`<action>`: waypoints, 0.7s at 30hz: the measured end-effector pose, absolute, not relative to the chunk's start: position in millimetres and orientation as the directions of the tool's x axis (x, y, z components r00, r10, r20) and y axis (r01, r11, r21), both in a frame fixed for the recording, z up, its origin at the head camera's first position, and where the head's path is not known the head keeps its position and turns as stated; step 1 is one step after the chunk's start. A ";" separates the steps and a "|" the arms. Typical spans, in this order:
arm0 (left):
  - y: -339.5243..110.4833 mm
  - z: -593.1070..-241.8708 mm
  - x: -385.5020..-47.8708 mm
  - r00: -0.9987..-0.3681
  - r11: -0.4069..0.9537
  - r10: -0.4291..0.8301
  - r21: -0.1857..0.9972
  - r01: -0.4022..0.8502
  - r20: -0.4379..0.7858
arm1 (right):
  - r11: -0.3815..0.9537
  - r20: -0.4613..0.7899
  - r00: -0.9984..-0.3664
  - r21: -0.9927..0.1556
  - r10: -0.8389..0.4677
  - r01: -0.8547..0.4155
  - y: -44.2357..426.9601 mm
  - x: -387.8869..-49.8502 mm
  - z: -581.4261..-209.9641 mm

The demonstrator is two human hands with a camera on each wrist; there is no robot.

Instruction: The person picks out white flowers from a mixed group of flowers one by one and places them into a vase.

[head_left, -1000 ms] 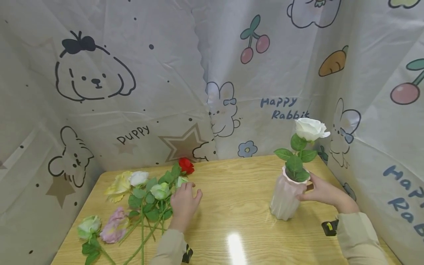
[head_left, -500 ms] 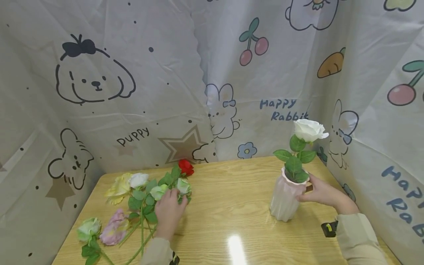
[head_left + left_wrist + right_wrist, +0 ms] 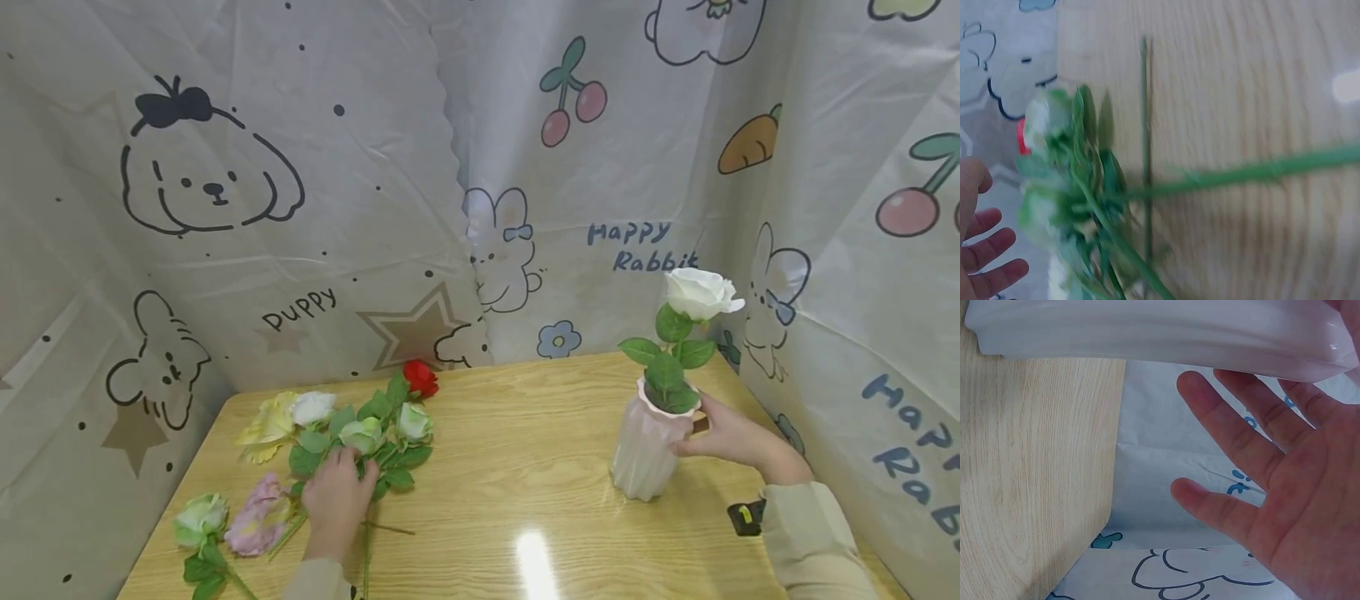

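Observation:
My left hand point(image 3: 337, 504) is over the loose artificial flowers at the left of the table, just below a pale green rose point(image 3: 362, 435). In the left wrist view its fingers point(image 3: 994, 250) are spread and loosely bent, with nothing held between them. Crossing green stems point(image 3: 1260, 172) lie in front of that camera. My right hand point(image 3: 723, 429) holds the pale pink ribbed vase point(image 3: 643, 462) near its rim, thumb on the near side. A white rose point(image 3: 702, 293) with green leaves stands in the vase. Some right fingers point(image 3: 1229, 431) spread along its side.
Around the left hand lie a second pale green rose point(image 3: 414, 422), a red flower point(image 3: 421, 378), a white flower point(image 3: 312, 407) and a yellow flower point(image 3: 268, 427). Nearer are a pink flower point(image 3: 258, 515) and another green rose point(image 3: 201, 518). A printed curtain point(image 3: 375, 167) surrounds the wooden table point(image 3: 517, 450).
My left hand has moved left and nearer across the flowers, uncovering the second pale green rose and its leaves. The right hand and vase have stayed in place.

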State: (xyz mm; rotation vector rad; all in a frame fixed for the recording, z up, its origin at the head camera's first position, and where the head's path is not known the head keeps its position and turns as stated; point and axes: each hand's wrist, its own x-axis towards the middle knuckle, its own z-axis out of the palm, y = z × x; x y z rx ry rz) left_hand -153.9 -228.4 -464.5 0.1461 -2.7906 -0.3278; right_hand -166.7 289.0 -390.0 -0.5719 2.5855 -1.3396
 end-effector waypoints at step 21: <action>-286.4 -477.0 -118.7 -0.968 0.937 -0.213 0.309 -0.164 0.132 | 0.507 0.039 -0.903 -0.816 -0.428 -0.276 290.5 -167.3 -391.7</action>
